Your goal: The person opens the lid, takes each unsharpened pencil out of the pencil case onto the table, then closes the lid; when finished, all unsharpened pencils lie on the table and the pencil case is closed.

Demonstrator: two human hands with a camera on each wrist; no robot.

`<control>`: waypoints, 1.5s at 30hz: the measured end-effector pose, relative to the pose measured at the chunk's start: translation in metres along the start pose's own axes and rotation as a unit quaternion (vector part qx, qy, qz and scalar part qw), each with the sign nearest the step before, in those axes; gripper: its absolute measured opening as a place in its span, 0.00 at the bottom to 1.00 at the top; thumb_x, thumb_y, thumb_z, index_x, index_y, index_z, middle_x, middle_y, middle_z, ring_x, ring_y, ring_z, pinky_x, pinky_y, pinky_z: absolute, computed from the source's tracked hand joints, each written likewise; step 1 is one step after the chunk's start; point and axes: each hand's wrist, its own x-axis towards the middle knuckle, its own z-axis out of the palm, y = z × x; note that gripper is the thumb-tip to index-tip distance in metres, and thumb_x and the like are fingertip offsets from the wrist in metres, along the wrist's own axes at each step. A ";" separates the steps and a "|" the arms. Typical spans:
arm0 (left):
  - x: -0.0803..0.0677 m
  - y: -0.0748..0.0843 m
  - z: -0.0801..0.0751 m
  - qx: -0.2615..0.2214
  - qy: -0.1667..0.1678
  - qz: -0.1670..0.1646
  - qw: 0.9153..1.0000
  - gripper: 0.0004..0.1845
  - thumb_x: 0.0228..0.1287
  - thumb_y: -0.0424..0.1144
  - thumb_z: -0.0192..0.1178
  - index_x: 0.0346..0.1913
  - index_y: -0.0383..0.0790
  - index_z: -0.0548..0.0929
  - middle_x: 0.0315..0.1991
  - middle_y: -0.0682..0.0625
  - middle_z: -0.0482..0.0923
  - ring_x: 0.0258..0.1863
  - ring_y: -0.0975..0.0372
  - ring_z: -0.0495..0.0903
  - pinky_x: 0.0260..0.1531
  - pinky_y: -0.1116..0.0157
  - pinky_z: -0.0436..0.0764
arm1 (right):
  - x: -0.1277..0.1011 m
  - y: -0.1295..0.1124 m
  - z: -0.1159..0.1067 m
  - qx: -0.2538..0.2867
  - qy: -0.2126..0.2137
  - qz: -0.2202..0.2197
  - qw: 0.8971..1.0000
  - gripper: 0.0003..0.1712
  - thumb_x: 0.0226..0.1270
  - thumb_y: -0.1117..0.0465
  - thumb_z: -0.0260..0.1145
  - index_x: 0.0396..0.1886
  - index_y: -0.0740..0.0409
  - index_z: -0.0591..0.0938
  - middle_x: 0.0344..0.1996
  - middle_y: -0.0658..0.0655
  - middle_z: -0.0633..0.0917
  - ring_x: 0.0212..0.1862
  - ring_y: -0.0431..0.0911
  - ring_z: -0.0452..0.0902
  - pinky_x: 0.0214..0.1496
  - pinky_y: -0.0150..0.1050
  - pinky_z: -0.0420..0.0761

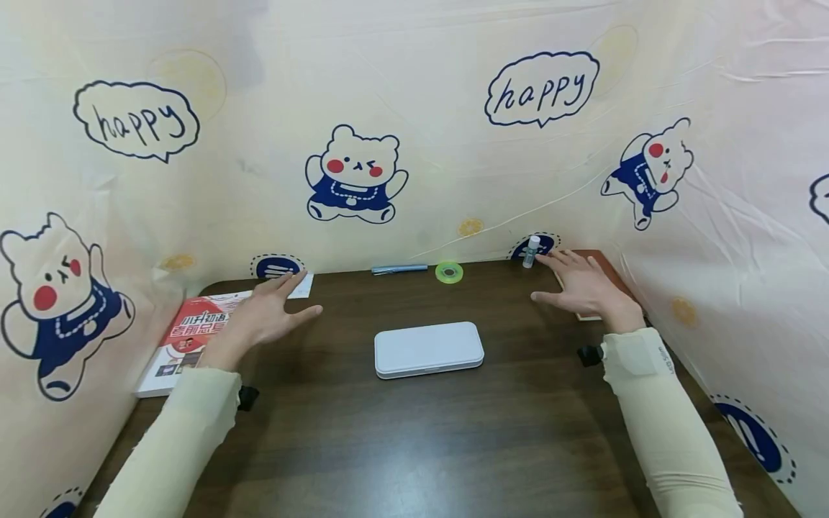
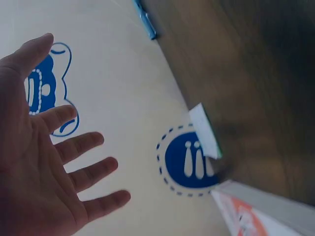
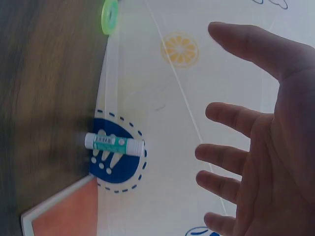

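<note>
My left hand (image 1: 262,316) hangs with fingers spread above the red-and-white book (image 1: 188,334) at the table's left, hiding part of its cover. A small white paper piece (image 1: 302,287) shows just past its fingertips. On the other side, my right hand (image 1: 586,284) is spread over the reddish-brown, pale-edged book (image 1: 602,265). A glue stick (image 1: 531,252) stands upright by its fingertips at the back edge; the right wrist view shows the glue stick (image 3: 115,144) apart from the fingers. Neither hand holds anything. Between them lies a closed white flat case (image 1: 429,349).
Along the dark wooden table's (image 1: 401,432) back edge lie a blue pen (image 1: 401,269) and a green tape roll (image 1: 439,273). A pale printed cloth (image 1: 440,144) with cartoon bears rises behind and on both sides of the table.
</note>
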 end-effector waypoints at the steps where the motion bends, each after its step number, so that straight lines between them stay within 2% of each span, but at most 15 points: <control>1: 0.000 0.001 0.002 -0.013 0.000 0.002 1.000 0.54 0.60 0.81 0.42 0.81 0.55 0.42 0.80 0.35 0.44 0.76 0.32 0.47 0.65 0.29 0.53 | 0.001 -0.001 0.001 0.005 0.000 -0.006 1.000 0.52 0.64 0.31 0.61 0.79 0.52 0.59 0.78 0.68 0.56 0.79 0.67 0.44 0.74 0.71 0.41; 6: 0.000 0.008 0.016 -0.089 -0.001 0.023 0.996 0.53 0.59 0.78 0.50 0.80 0.54 0.51 0.79 0.36 0.51 0.76 0.35 0.51 0.65 0.30 0.55 | 0.005 -0.007 0.010 0.026 -0.002 -0.026 0.999 0.47 0.65 0.38 0.65 0.78 0.51 0.62 0.76 0.66 0.63 0.77 0.66 0.51 0.74 0.68 0.50; 9: 0.000 0.014 0.028 -0.130 -0.002 0.045 0.991 0.49 0.61 0.72 0.56 0.79 0.52 0.55 0.78 0.37 0.55 0.75 0.36 0.56 0.65 0.32 0.60 | 0.007 -0.013 0.016 0.044 -0.009 -0.030 0.999 0.46 0.65 0.40 0.67 0.77 0.50 0.63 0.75 0.64 0.64 0.76 0.65 0.54 0.73 0.68 0.54; 13: -0.002 0.024 0.046 -0.166 -0.001 0.076 0.983 0.46 0.62 0.67 0.60 0.77 0.49 0.61 0.76 0.38 0.61 0.72 0.39 0.64 0.64 0.36 0.66 | 0.009 -0.023 0.026 0.067 -0.023 -0.042 0.997 0.44 0.64 0.41 0.68 0.76 0.47 0.65 0.75 0.62 0.67 0.75 0.63 0.58 0.71 0.67 0.61; 18: -0.004 0.037 0.066 -0.193 -0.003 0.101 0.976 0.45 0.60 0.65 0.64 0.75 0.49 0.63 0.74 0.41 0.64 0.69 0.42 0.69 0.62 0.39 0.71 | 0.011 -0.039 0.036 0.081 -0.021 -0.081 0.993 0.42 0.63 0.43 0.69 0.74 0.48 0.68 0.72 0.60 0.71 0.73 0.62 0.63 0.69 0.65 0.64; 24: -0.006 0.053 0.086 -0.200 0.003 0.113 0.973 0.46 0.58 0.61 0.69 0.75 0.47 0.64 0.72 0.42 0.67 0.67 0.45 0.73 0.62 0.43 0.73 | 0.016 -0.058 0.046 0.080 -0.035 -0.104 0.991 0.40 0.63 0.43 0.69 0.73 0.46 0.69 0.71 0.58 0.72 0.73 0.61 0.65 0.69 0.64 0.66; 36: -0.006 0.083 0.112 -0.177 -0.027 0.124 0.976 0.52 0.50 0.56 0.76 0.76 0.46 0.62 0.69 0.43 0.68 0.57 0.53 0.78 0.57 0.52 0.78 | 0.026 -0.093 0.073 0.069 -0.084 -0.152 0.982 0.38 0.63 0.43 0.69 0.71 0.46 0.71 0.71 0.54 0.73 0.72 0.56 0.67 0.71 0.59 0.67; 41: -0.006 0.092 0.118 -0.158 -0.021 0.143 0.977 0.55 0.48 0.55 0.77 0.77 0.43 0.60 0.70 0.40 0.67 0.63 0.51 0.73 0.63 0.50 0.74 | 0.026 -0.106 0.083 0.066 -0.100 -0.170 0.978 0.38 0.62 0.42 0.71 0.71 0.45 0.72 0.69 0.52 0.75 0.68 0.51 0.71 0.68 0.55 0.72; 45: -0.003 0.097 0.122 -0.149 -0.009 0.139 0.979 0.56 0.48 0.54 0.78 0.77 0.42 0.59 0.69 0.39 0.66 0.65 0.50 0.72 0.65 0.50 0.72 | 0.027 -0.114 0.090 0.067 -0.099 -0.183 0.976 0.38 0.60 0.42 0.72 0.69 0.43 0.74 0.68 0.50 0.76 0.66 0.49 0.71 0.67 0.53 0.73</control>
